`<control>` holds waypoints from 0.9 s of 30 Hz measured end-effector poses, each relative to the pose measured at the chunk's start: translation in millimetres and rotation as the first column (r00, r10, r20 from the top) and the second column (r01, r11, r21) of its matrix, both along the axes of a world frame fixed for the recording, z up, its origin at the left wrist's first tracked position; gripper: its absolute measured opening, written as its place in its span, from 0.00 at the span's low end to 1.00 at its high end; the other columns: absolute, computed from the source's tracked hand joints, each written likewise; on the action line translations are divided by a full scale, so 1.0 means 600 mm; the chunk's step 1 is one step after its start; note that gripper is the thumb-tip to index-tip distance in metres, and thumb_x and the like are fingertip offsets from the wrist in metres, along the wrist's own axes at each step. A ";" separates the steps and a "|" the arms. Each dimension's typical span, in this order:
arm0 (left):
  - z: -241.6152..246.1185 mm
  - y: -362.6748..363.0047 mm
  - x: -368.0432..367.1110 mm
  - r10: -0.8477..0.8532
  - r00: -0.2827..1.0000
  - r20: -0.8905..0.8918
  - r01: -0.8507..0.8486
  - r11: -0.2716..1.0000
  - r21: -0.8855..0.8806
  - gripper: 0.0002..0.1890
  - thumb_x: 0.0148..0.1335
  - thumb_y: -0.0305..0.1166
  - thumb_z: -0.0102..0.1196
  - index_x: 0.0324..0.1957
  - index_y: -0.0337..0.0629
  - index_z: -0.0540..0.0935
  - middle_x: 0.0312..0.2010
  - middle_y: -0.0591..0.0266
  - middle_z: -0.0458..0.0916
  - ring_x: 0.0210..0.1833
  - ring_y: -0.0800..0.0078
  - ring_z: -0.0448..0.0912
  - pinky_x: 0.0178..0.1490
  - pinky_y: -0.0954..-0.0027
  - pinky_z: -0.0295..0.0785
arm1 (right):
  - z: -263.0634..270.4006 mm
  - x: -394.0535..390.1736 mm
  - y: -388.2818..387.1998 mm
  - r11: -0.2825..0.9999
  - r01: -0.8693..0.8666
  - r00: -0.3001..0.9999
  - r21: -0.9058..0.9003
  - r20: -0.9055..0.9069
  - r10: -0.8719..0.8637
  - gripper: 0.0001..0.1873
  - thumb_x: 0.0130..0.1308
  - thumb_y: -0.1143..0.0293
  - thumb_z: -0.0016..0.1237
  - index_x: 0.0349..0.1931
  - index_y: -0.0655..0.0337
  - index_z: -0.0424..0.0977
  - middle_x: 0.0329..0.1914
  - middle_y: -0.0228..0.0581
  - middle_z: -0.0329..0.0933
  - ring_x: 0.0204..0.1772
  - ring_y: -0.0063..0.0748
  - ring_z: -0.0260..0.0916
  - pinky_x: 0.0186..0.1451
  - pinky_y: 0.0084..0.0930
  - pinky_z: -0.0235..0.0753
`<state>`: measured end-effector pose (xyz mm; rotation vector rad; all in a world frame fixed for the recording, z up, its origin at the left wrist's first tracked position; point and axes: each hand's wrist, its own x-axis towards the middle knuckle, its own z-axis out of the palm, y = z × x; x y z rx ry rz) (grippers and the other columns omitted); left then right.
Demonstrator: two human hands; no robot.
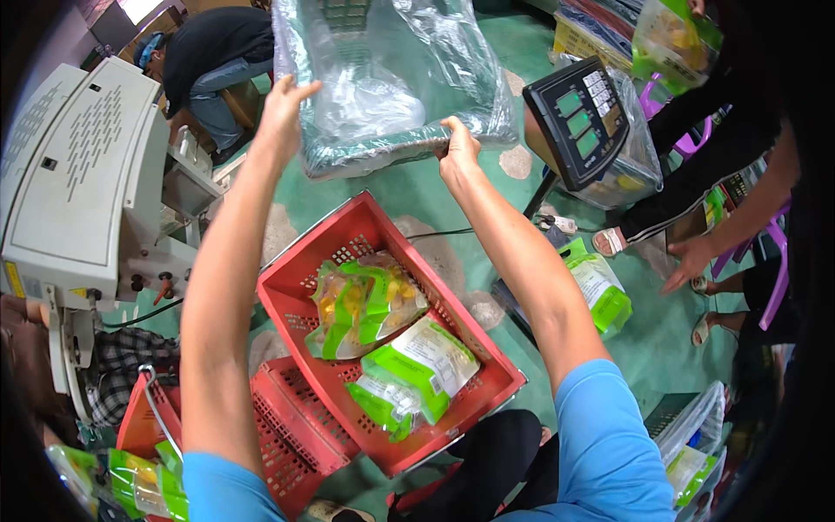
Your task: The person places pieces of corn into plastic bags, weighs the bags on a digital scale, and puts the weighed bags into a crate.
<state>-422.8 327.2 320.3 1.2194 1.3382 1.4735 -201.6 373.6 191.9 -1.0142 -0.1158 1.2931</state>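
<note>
Both of my arms reach forward to a green plastic crate lined with a clear plastic bag (408, 147). At its near left corner, my left hand (285, 107) grips the lined rim, index finger and thumb partly spread. My right hand (458, 145) is closed on the near rim, further right, thumb on top. The liner lies crumpled inside the crate. Below my arms stands a red plastic basket (391, 460) with perforated walls. It holds a green-and-clear food pouch with yellow pieces (365, 303) and another pouch, label side up (417, 372).
A weighing scale's display (577, 124) stands at right, a cable on the floor beside it. A grey machine (78, 169) is at left; another person bends behind it. More red baskets (293, 417) lie lower left. People stand at right, near a green pouch (597, 287).
</note>
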 end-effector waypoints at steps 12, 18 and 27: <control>-0.253 -0.362 0.199 -0.158 0.795 0.586 0.190 0.982 0.007 0.30 0.58 0.37 0.55 0.58 0.31 0.63 0.57 0.44 0.67 0.64 0.59 0.63 0.66 0.57 0.55 | -0.154 0.045 -0.017 0.914 -0.358 0.933 0.193 0.105 0.344 0.20 0.64 0.74 0.40 0.53 0.74 0.57 0.49 0.59 0.68 0.49 0.52 0.73 0.49 0.40 0.78; -0.242 -0.453 0.226 -0.024 0.766 0.642 0.054 0.998 -0.027 0.19 0.60 0.34 0.50 0.50 0.34 0.68 0.42 0.51 0.75 0.43 0.62 0.77 0.50 0.61 0.74 | -0.007 0.064 -0.337 0.626 -0.669 0.743 0.401 0.339 0.577 0.10 0.66 0.66 0.46 0.40 0.63 0.68 0.31 0.40 0.78 0.29 0.27 0.76 0.30 0.21 0.76; -0.173 -0.580 0.282 -0.109 0.693 0.713 0.150 0.989 0.005 0.13 0.66 0.36 0.46 0.45 0.37 0.73 0.33 0.65 0.73 0.35 0.78 0.70 0.41 0.77 0.67 | 0.083 0.389 -0.789 0.812 -0.564 0.534 -0.148 0.685 0.496 0.08 0.66 0.68 0.44 0.40 0.63 0.69 0.33 0.37 0.77 0.33 0.22 0.75 0.34 0.19 0.74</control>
